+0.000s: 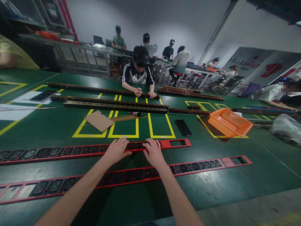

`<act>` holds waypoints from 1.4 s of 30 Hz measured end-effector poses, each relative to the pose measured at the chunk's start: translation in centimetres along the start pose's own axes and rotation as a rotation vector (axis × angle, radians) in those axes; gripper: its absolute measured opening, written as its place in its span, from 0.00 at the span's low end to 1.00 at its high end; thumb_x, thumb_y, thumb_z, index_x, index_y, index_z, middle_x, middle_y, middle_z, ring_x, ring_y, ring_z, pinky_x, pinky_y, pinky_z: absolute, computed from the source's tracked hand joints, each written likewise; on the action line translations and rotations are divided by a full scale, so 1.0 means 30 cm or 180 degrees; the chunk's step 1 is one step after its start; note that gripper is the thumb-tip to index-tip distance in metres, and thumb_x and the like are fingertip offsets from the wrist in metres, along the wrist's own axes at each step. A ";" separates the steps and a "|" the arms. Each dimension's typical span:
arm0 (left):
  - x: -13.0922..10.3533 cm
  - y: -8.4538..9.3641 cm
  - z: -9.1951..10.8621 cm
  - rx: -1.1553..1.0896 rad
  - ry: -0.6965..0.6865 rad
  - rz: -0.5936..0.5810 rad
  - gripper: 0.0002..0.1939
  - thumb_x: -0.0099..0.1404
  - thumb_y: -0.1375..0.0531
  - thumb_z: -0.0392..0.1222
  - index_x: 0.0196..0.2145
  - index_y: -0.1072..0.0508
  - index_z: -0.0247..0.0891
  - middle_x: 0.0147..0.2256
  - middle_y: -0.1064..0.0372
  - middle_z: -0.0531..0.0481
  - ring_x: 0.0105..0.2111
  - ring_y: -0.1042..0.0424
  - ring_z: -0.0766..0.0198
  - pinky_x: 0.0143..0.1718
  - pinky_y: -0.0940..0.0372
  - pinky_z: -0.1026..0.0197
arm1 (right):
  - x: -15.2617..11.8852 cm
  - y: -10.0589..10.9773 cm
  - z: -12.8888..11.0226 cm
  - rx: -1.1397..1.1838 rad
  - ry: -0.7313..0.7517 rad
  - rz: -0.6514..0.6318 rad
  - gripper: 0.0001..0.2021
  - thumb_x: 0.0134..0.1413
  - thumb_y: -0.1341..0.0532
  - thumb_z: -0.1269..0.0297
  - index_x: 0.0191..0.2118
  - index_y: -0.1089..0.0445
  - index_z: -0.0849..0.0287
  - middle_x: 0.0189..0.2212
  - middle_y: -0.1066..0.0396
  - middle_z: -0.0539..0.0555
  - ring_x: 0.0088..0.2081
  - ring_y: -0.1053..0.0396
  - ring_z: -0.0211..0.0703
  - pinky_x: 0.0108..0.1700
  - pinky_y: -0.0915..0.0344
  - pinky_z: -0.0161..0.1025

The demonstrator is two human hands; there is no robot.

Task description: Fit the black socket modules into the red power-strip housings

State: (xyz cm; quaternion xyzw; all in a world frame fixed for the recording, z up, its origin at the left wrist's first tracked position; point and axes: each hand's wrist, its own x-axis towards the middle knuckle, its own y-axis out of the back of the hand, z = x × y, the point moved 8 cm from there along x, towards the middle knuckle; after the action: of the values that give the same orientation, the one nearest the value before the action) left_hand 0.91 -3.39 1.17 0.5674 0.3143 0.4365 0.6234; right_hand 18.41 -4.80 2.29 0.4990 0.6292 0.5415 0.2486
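The farther red socket strip [94, 148] runs lengthwise left to right, its windowed end pointing right, beneath the left hand [117, 151] and right hand [154, 153], thumbs held wide of the fingers.

The left edge crops the farther red-framed strip of black sockets [86, 149] and the nearer red-framed socket strip [134, 174], the latter partly hidden behind both bare forearms [87, 188]. Red lettering [254, 65] on the grey wall banner [244, 55] blurs past reading.
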 end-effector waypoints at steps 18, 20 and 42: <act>-0.043 0.011 -0.100 0.0075 0.0228 -0.0171 0.20 0.58 0.37 0.56 0.42 0.31 0.41 0.45 0.29 0.45 0.47 0.32 0.50 0.45 0.41 0.51 | -0.003 0.004 0.000 0.0051 0.0043 0.0060 0.17 0.58 0.42 0.71 0.52 0.31 0.51 0.57 0.34 0.55 0.61 0.41 0.49 0.66 0.55 0.59; -0.039 0.012 -0.089 0.0073 0.0198 -0.0170 0.19 0.58 0.37 0.56 0.41 0.31 0.41 0.44 0.29 0.45 0.48 0.32 0.51 0.46 0.41 0.52 | -0.001 0.002 0.003 0.0075 0.0059 0.0101 0.16 0.57 0.42 0.71 0.51 0.30 0.52 0.56 0.33 0.56 0.60 0.40 0.48 0.65 0.54 0.58; -0.013 0.003 -0.056 -0.0007 0.0240 -0.0113 0.23 0.57 0.36 0.58 0.42 0.31 0.41 0.45 0.30 0.47 0.47 0.32 0.52 0.46 0.41 0.52 | 0.001 0.001 -0.039 -0.0058 0.0309 -0.0158 0.24 0.61 0.43 0.69 0.62 0.38 0.52 0.62 0.40 0.56 0.64 0.45 0.50 0.66 0.53 0.56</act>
State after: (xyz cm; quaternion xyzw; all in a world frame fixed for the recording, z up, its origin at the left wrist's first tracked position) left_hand -0.75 -3.02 0.96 0.5442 0.3471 0.4468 0.6194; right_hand 17.42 -5.28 2.66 0.4541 0.6478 0.5644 0.2356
